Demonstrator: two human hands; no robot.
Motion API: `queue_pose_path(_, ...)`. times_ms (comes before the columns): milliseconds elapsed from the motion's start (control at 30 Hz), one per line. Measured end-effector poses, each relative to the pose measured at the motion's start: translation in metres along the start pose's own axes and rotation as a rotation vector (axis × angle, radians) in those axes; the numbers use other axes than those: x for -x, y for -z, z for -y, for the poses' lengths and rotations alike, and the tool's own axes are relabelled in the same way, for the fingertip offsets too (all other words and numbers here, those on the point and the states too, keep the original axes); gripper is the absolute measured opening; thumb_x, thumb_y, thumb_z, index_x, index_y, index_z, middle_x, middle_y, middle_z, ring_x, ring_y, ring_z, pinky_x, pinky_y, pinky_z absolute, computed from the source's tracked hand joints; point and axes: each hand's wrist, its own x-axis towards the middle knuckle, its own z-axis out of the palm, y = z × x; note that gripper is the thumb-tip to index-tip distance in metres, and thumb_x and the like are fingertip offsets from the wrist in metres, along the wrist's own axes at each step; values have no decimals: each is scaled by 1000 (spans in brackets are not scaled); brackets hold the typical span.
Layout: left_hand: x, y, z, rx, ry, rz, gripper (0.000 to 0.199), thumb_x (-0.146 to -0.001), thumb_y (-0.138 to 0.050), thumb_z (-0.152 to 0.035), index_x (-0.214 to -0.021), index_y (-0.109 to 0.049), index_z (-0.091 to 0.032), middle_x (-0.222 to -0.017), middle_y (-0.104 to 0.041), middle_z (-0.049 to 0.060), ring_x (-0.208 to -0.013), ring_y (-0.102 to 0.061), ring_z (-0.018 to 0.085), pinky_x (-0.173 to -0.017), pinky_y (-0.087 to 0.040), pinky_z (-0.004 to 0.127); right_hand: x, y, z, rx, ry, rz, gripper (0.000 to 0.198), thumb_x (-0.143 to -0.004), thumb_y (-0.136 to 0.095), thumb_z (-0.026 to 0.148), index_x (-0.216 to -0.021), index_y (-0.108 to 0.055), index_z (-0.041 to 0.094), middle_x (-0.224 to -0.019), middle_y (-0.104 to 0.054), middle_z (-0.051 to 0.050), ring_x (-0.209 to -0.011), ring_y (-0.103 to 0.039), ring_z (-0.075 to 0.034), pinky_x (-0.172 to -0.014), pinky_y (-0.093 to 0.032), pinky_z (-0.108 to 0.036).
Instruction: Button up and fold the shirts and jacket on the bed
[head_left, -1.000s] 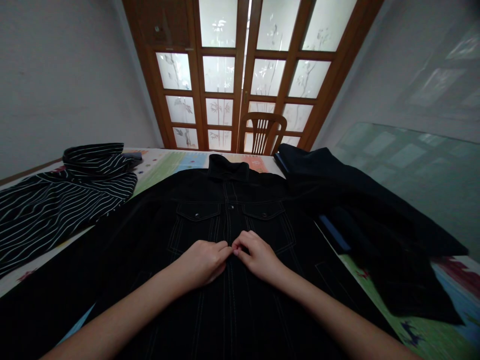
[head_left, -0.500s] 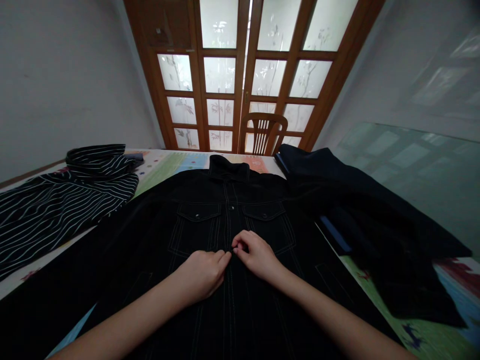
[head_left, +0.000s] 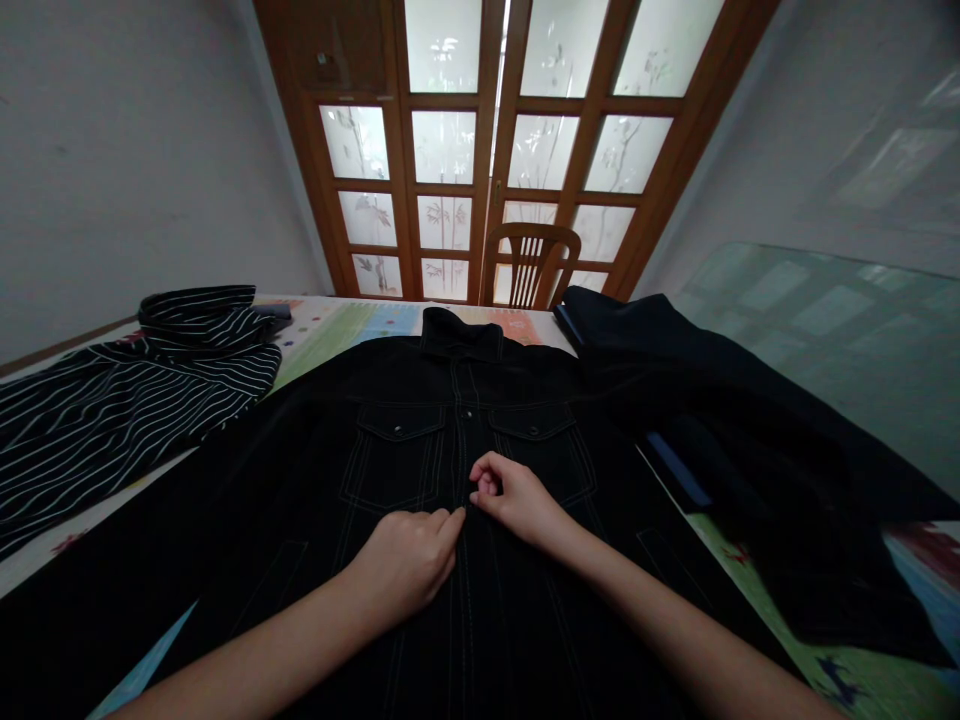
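I see a big black jacket [head_left: 491,580] lying flat on the desk [head_left: 322,345], front up, its plain cloth sewn with pale thread. A smooth dark blue cloth [head_left: 720,360] lies folded at the right, partly under a sleeve [head_left: 847,560], and a rumpled black top [head_left: 150,400] with thin white stripes lies at the left. The left hand [head_left: 412,560] bunches over the front strip [head_left: 459,450]; the right hand [head_left: 517,500] curls like a loop just beside it. It is too dark for me to tell if either grip is open or pinching cloth. The pocket flaps [head_left: 401,420] are pointed, the button [head_left: 467,413] round and shiny. A second ago the fingertips looked to touch; now there is a little gap, the left hand a bit lower. Grey walls [head_left: 127,170] stand around wooden doors [head_left: 487,100] with cloudy glass, the desk has a bright printed cover [head_left: 900,690], and a brown chair [head_left: 534,232] is behind.
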Motion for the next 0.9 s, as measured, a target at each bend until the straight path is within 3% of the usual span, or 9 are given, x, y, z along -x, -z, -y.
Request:
queue_pose_path(267,-2,7,3,160,71,31,29,-79,-32,-16,-106,-43,-15,-80,-62,4,-68,-59,16,-57,-46,27,-1,-2,-2,38,-12,-31,18,-62,-52,9,-76,-47,19,-59,-45,6,-56,-44,-8,-52,-34,-20)
queue_pose_path(500,-3,14,4,160,0,195,37,-77,-34,-16,-114,-41,-19,-82,-61,3,-67,-59,16,-56,-46,26,-1,-2,-2,36,-8,-23,17,-63,-53,10,-76,-48,20,-59,-46,6,-57,-45,-8,-52,-33,-20)
queue_pose_path(667,-7,18,3,211,39,226,36,-77,-33,-16,-111,-45,-20,-85,-63,3,-72,-59,17,-59,-46,27,-3,-2,-1,29,-18,-12,16,-62,-53,8,-75,-49,19,-59,-46,6,-56,-45,-8,-51,-33,-19)
queue_pose_path(900,-10,17,2,210,138,248,34,-78,-32,-20,-108,-48,-24,-86,-64,4,-75,-60,19,-61,-46,30,-13,5,6,-3,-120,124,17,-59,-55,4,-69,-49,15,-54,-45,7,-48,-41,-5,-45,-32,-17)
